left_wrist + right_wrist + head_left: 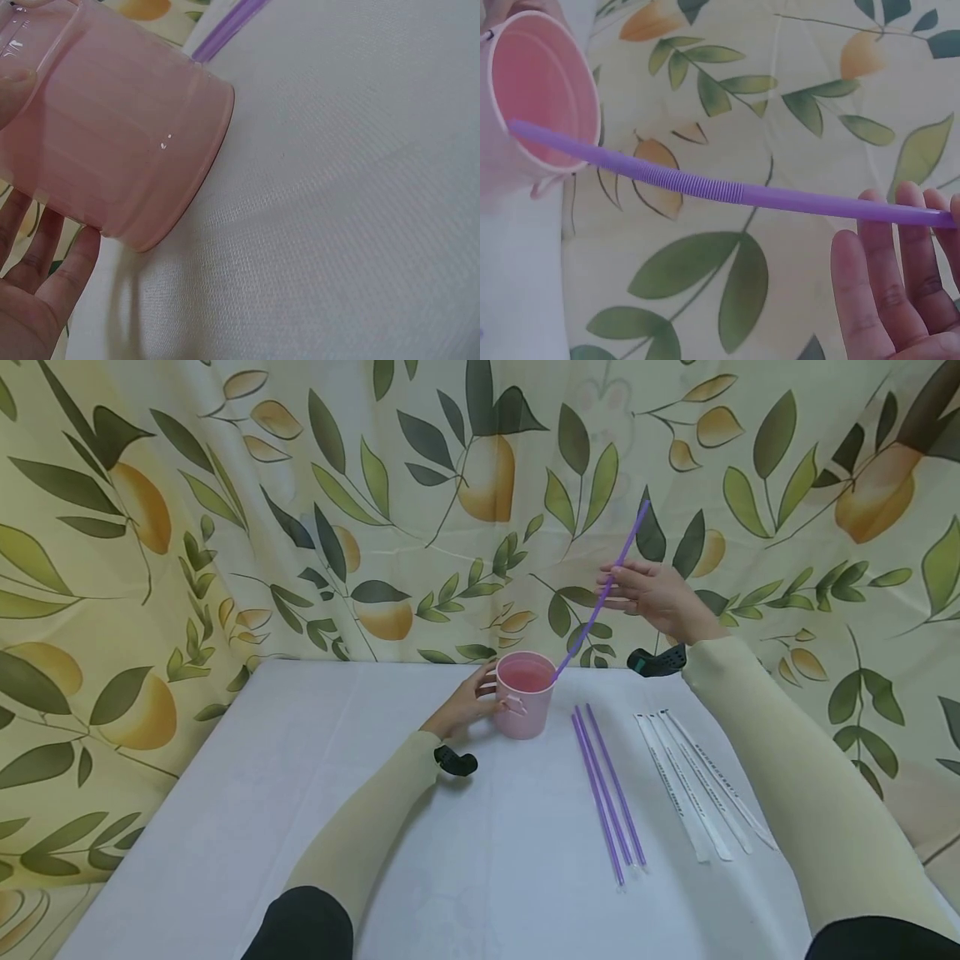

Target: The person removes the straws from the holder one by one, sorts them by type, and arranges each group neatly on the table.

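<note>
A small pink bucket point(534, 717) stands upright near the table's far edge. My left hand point(467, 703) grips its left side, with the thumb in front by the handle and the fingers spread around the wall. Raised to the right, my right hand point(663, 596) pinches a purple bendy straw point(588, 627) between thumb and fingers, above its middle. The straw slants down to the left, and its lower tip overlaps the bucket's right rim. In the right wrist view, the ribbed bend point(694, 185) lies toward the bucket end, and several fingers point(889, 277) stay extended.
Three purple straws point(604, 797) lie side by side to the right of the bucket. Farther right, several white paper-wrapped straws point(693, 785) are fanned out below my right forearm. A fruit-patterned curtain point(450, 560) hangs behind the white table point(480, 860).
</note>
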Motion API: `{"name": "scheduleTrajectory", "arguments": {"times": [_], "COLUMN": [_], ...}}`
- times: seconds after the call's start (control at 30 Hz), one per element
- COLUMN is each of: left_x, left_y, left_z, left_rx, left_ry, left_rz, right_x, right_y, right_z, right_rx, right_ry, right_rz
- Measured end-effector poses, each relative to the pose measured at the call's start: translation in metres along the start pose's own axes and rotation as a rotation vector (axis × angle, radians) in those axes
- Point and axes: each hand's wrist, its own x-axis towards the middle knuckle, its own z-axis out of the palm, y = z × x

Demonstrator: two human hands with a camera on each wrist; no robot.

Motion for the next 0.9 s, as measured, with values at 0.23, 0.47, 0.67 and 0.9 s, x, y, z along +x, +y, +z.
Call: {"name": "scheduleTrajectory", "arguments": {"times": [0.23,0.47,0.67,0.9], "left_x": [-0.002,-0.001,0.0,-0.002], "left_y": [0.002,0.0,-0.001,0.002], "left_z": [-0.001,-0.001,0.0,0.001], "left_rx": [-0.008,0.007,0.017,0.025], "left_ry": [-0.009,0.005,0.015,0.015], "left_rz": [-0.008,-0.001,-0.015,-0.025], "right_x": [-0.012,-0.025,-0.038,-0.05], "right_y": [-0.004,0.004,0.018,0.041], "right_z": [-0.014,-0.021,-0.026,-0.041], "right_rx": [-0.073,-0.105,-0.154,-0.274], "right_ry": [0.042,0.054,0.057,0.009], "right_rz": [0.018,0.051,0.106,0.173]}}
